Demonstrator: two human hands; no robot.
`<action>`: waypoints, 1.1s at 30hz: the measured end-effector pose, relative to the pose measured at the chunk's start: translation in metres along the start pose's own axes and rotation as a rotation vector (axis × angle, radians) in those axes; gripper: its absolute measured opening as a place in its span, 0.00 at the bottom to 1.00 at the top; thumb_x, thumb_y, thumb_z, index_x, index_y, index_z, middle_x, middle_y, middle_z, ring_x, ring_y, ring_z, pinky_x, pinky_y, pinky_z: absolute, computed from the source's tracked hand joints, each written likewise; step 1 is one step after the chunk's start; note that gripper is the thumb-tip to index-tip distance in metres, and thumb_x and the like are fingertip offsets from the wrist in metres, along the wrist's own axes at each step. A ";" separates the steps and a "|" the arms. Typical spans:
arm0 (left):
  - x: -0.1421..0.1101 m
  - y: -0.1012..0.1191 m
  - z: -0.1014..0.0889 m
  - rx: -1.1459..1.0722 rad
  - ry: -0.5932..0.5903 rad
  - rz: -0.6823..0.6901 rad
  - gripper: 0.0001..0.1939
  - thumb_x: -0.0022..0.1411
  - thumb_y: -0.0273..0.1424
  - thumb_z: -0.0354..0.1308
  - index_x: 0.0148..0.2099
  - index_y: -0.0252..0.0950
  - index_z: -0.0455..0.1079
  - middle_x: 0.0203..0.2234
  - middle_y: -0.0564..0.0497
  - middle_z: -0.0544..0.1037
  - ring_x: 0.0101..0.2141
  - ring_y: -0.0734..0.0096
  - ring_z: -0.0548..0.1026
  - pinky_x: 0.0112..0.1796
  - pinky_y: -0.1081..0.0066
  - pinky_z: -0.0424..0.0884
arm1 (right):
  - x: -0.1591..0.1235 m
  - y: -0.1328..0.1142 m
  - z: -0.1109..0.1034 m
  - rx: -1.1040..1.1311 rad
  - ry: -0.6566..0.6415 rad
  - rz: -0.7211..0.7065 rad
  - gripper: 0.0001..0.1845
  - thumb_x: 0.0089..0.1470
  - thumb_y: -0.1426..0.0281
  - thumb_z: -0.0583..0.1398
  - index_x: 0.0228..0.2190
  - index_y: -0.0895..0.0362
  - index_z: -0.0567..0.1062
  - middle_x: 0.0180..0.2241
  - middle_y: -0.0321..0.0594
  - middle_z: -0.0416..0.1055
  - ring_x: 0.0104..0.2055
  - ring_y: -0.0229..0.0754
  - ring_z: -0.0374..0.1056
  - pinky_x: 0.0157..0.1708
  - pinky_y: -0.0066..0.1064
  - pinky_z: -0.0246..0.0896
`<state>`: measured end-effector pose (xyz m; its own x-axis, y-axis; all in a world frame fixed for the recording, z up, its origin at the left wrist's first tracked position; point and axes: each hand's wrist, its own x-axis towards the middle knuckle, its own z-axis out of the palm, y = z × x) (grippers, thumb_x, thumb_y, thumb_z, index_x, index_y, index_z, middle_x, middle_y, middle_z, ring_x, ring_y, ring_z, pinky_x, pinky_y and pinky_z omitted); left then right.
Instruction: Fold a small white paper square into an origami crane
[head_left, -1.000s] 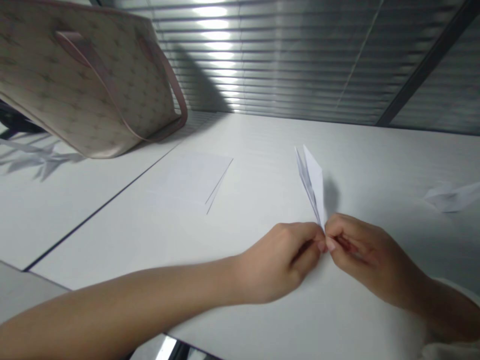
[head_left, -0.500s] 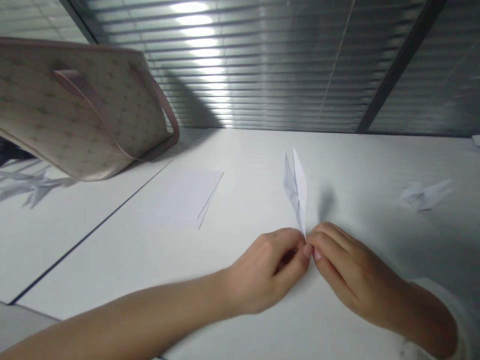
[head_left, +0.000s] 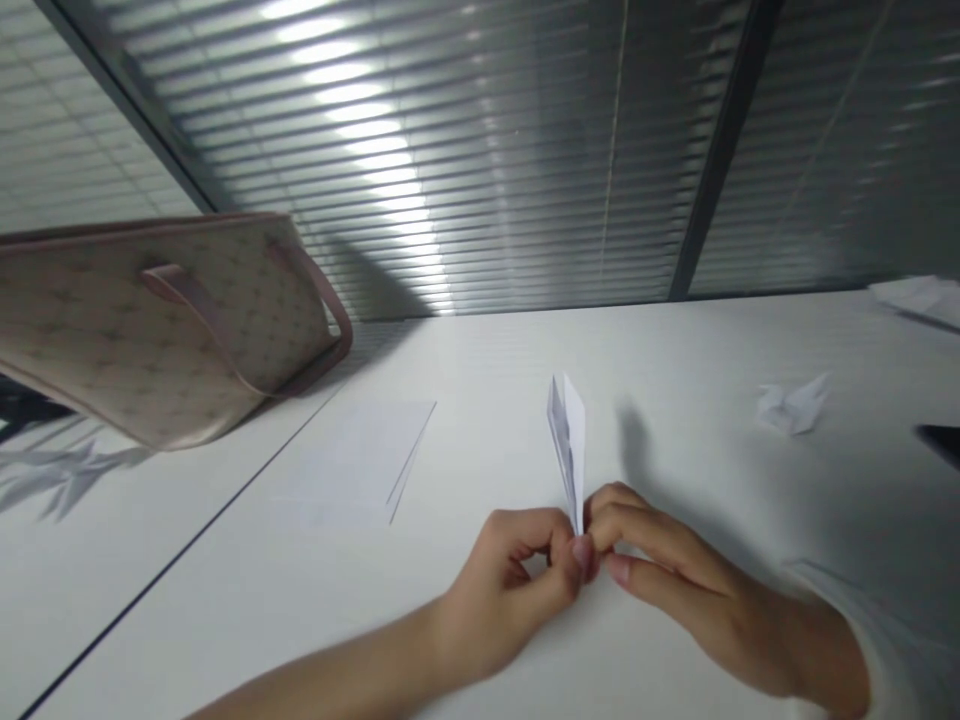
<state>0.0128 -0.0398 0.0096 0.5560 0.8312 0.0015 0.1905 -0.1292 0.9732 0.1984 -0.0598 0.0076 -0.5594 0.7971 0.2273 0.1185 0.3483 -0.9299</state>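
A narrow folded piece of white paper (head_left: 574, 430) stands upright above the table, its two pointed flaps at the top slightly apart. My left hand (head_left: 517, 580) pinches its lower tip between thumb and bent index finger. On the other side, my right hand (head_left: 675, 580) has its curled fingertips pressed against the same lower end. My right thumb sits a little below those fingertips. The fingers hide the very bottom of the folded paper.
Flat white sheets (head_left: 345, 465) lie left of my hands. A patterned handbag (head_left: 187, 340) stands at the left, with folded paper pieces (head_left: 67, 475) before it. Right are a small folded paper piece (head_left: 795, 405), more white paper (head_left: 919, 298) and a dark object (head_left: 941, 442). Window blinds (head_left: 510, 180) rise behind.
The view has tilted up and shifted right, revealing the dark object at the right. The folded paper's flaps look closer together. My right thumb has moved slightly away from the paper's tip.
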 end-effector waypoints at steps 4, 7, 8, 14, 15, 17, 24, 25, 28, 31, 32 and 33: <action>0.000 -0.001 -0.002 0.038 0.007 -0.056 0.20 0.62 0.40 0.51 0.21 0.35 0.58 0.13 0.57 0.60 0.16 0.81 0.56 0.18 0.77 0.52 | 0.003 0.004 0.002 0.095 0.034 0.027 0.08 0.59 0.75 0.50 0.31 0.53 0.66 0.36 0.36 0.63 0.42 0.38 0.62 0.43 0.31 0.56; 0.001 -0.002 -0.003 0.107 -0.014 -0.039 0.20 0.63 0.38 0.48 0.20 0.36 0.57 0.13 0.57 0.59 0.17 0.80 0.56 0.18 0.77 0.52 | 0.007 0.011 0.003 0.248 0.143 0.168 0.08 0.59 0.65 0.53 0.29 0.55 0.66 0.28 0.34 0.61 0.32 0.37 0.60 0.33 0.29 0.57; 0.001 -0.002 -0.003 0.128 -0.033 -0.022 0.20 0.63 0.37 0.47 0.20 0.36 0.56 0.13 0.57 0.59 0.17 0.80 0.57 0.19 0.77 0.53 | 0.009 0.015 0.004 0.316 0.180 0.213 0.11 0.57 0.62 0.55 0.29 0.55 0.66 0.26 0.33 0.60 0.29 0.36 0.59 0.30 0.29 0.56; 0.003 -0.001 -0.001 0.189 -0.243 0.000 0.16 0.60 0.29 0.50 0.21 0.36 0.52 0.17 0.57 0.58 0.20 0.80 0.55 0.22 0.76 0.53 | 0.014 0.031 0.005 0.569 0.348 0.371 0.19 0.48 0.55 0.63 0.36 0.57 0.74 0.26 0.34 0.68 0.26 0.35 0.61 0.26 0.27 0.55; 0.003 -0.001 -0.001 0.191 -0.246 -0.020 0.16 0.59 0.29 0.51 0.21 0.36 0.52 0.17 0.58 0.58 0.20 0.80 0.55 0.22 0.76 0.52 | 0.014 0.031 0.005 0.564 0.372 0.385 0.18 0.47 0.55 0.64 0.32 0.57 0.75 0.25 0.34 0.68 0.26 0.34 0.61 0.25 0.27 0.55; 0.005 -0.001 0.000 0.187 -0.194 -0.072 0.15 0.59 0.30 0.53 0.22 0.36 0.55 0.17 0.58 0.58 0.20 0.79 0.55 0.22 0.76 0.52 | 0.014 0.030 0.005 0.537 0.402 0.395 0.15 0.47 0.57 0.65 0.26 0.58 0.75 0.22 0.33 0.67 0.25 0.34 0.60 0.25 0.27 0.55; 0.010 -0.001 0.009 -0.055 -0.010 -0.191 0.18 0.60 0.42 0.55 0.29 0.31 0.70 0.18 0.57 0.61 0.22 0.77 0.57 0.24 0.74 0.53 | 0.016 0.023 0.006 0.614 0.274 0.291 0.13 0.51 0.60 0.62 0.24 0.58 0.74 0.23 0.35 0.69 0.29 0.37 0.65 0.31 0.30 0.62; 0.010 -0.002 0.009 -0.088 -0.012 -0.202 0.19 0.60 0.43 0.56 0.28 0.31 0.71 0.17 0.57 0.61 0.22 0.77 0.57 0.24 0.74 0.53 | 0.016 0.024 0.006 0.621 0.266 0.269 0.13 0.51 0.60 0.63 0.26 0.58 0.74 0.24 0.35 0.69 0.28 0.37 0.65 0.30 0.30 0.62; 0.010 -0.004 0.004 -0.166 -0.026 -0.217 0.20 0.59 0.44 0.57 0.28 0.31 0.74 0.19 0.54 0.68 0.24 0.75 0.62 0.28 0.73 0.57 | 0.015 0.028 0.000 0.670 0.272 0.243 0.19 0.45 0.60 0.67 0.37 0.57 0.73 0.29 0.36 0.70 0.29 0.37 0.66 0.28 0.30 0.63; 0.012 -0.005 -0.006 -0.227 -0.094 -0.231 0.18 0.57 0.42 0.60 0.28 0.31 0.76 0.23 0.50 0.75 0.27 0.71 0.68 0.33 0.72 0.62 | 0.015 0.031 -0.008 0.698 0.179 0.159 0.22 0.44 0.62 0.68 0.40 0.57 0.72 0.31 0.37 0.71 0.31 0.39 0.68 0.30 0.32 0.65; 0.013 -0.005 -0.009 -0.241 -0.131 -0.237 0.17 0.56 0.42 0.61 0.28 0.31 0.77 0.24 0.49 0.76 0.28 0.70 0.70 0.34 0.71 0.63 | 0.015 0.032 -0.010 0.699 0.135 0.130 0.21 0.44 0.62 0.68 0.39 0.58 0.72 0.30 0.37 0.72 0.31 0.40 0.69 0.31 0.33 0.65; 0.014 -0.005 -0.013 -0.254 -0.165 -0.243 0.17 0.56 0.42 0.61 0.28 0.32 0.77 0.24 0.48 0.77 0.29 0.69 0.71 0.35 0.71 0.64 | 0.015 0.032 -0.012 0.700 0.102 0.110 0.20 0.45 0.62 0.68 0.39 0.58 0.72 0.30 0.37 0.72 0.31 0.40 0.70 0.32 0.34 0.65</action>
<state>0.0093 -0.0206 0.0074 0.6463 0.7198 -0.2533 0.1376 0.2166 0.9665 0.2036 -0.0315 -0.0152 -0.4906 0.8636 0.1161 -0.4040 -0.1074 -0.9084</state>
